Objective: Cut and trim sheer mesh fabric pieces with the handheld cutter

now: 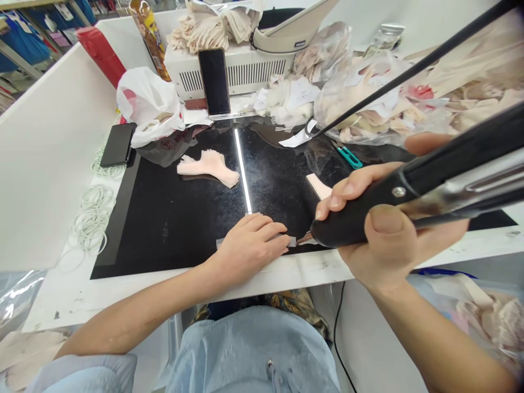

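Observation:
My left hand lies palm down at the front edge of the black work surface, fingers stretched out. A pale narrow strip shows from under its fingers; whether they press on it is hidden. Raised close to the camera, my right hand is wrapped round a black-handled tool with a screw and a metal bar. The tool's far end runs out of view at the right. Beyond that hand lies a small pale pink fabric piece, partly covered by the fingers. A stack of pink fabric cutouts lies farther left.
Teal thread snips lie at the right. A phone leans against a white vented box at the back. Plastic bags of fabric crowd the back right. Elastic loops and a black phone lie left. A black cord-like line crosses the upper right.

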Demonstrator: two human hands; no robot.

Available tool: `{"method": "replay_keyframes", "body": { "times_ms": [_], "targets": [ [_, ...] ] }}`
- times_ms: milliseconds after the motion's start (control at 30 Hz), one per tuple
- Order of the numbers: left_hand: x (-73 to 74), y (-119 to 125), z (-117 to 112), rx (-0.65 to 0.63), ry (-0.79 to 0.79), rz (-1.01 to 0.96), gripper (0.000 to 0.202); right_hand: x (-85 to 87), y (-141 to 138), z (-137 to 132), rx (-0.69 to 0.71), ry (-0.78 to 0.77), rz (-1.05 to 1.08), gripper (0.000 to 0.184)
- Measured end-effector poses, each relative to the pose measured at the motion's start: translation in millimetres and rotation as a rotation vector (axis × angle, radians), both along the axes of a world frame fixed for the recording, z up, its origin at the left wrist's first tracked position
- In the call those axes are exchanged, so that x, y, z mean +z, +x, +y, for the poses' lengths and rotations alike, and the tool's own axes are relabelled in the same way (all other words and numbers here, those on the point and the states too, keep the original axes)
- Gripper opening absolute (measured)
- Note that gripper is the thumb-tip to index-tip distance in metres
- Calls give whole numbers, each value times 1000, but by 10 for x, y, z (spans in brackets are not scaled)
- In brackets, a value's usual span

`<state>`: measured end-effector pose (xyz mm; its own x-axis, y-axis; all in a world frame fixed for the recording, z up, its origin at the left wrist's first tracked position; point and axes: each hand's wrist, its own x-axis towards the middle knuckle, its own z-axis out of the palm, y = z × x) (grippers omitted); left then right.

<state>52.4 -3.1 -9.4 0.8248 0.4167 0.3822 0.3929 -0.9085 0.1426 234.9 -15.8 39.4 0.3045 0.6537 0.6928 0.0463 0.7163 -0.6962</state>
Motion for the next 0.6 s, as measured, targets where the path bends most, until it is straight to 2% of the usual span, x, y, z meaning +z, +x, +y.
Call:
{"method": "replay_keyframes", "body": {
  "times_ms": [133, 267, 400, 500, 600],
  "targets": [
    [-17, 1, 4, 4, -3, -12, 19, 3, -44, -48, -24, -58, 16, 44],
    [-21, 5, 5, -2, -5, -1, 19, 5, -59, -53, -18, -67, 53, 44],
    [61, -46, 1, 12, -20, 37, 24, 61, -49, -16, -23, -53, 43, 40],
    [166, -209, -13, 54, -49, 65, 30, 121, -89, 7, -28, -34, 41, 25],
    [239, -487, -48, 147, -72, 98, 34, 147, -198, 17, 31, -32, 66, 25]
  ]
}}
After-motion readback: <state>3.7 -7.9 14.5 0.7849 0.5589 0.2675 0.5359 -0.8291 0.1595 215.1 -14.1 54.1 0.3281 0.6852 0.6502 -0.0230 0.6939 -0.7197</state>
